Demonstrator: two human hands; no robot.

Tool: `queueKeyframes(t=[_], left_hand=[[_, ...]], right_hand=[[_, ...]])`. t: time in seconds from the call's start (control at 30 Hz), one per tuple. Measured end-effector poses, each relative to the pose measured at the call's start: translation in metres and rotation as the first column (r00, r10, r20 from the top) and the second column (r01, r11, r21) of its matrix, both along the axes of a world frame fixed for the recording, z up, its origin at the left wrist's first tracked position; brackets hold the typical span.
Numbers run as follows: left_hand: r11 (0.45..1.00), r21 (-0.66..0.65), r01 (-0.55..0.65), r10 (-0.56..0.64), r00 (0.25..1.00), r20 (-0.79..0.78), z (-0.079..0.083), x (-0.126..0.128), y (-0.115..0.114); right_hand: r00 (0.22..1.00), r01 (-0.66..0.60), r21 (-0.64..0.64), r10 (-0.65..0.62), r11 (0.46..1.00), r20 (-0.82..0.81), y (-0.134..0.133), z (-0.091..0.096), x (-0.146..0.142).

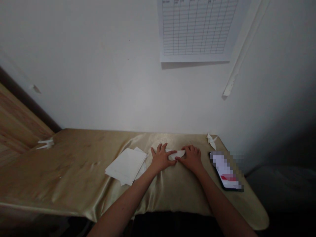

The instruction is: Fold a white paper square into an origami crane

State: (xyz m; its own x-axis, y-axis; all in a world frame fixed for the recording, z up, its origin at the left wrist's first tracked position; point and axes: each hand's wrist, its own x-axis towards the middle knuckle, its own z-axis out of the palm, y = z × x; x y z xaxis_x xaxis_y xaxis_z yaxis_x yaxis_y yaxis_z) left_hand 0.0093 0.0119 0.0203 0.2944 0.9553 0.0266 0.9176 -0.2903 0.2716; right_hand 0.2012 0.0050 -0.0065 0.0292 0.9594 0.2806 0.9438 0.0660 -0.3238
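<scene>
A small piece of white folded paper [178,154], roughly a triangle with its long edge away from me, lies on the gold cloth between my hands. My left hand [161,158] has its thumb and index finger on the left part of the paper, while its other fingers spread out over the cloth. At the right end, my right hand [192,157] grips the paper, its thumb at the lower edge and its fingers curled at the top. Part of the paper is hidden under both hands.
Left of my hands lies a loose stack of white paper sheets [127,164]. A paper crane [211,141] sits at the back right, above a phone [225,172] with a lit screen. Another folded white paper shape [46,143] lies far left. The wall borders the table's [74,158] back edge.
</scene>
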Motion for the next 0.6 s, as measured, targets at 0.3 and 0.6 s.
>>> queueKeyframes(t=[0.3,0.6], left_hand=[[1.000,-0.001,0.008,-0.008,1.000,0.015,0.000,0.000,0.001],[1.000,-0.017,0.004,-0.004,1.000,0.002,0.001,0.001,0.001]], right_hand=[[0.999,0.017,0.018,-0.016,1.000,-0.044,0.002,-0.004,0.000],[0.994,0.079,-0.001,-0.079,0.997,-0.073,0.008,0.000,0.013]])
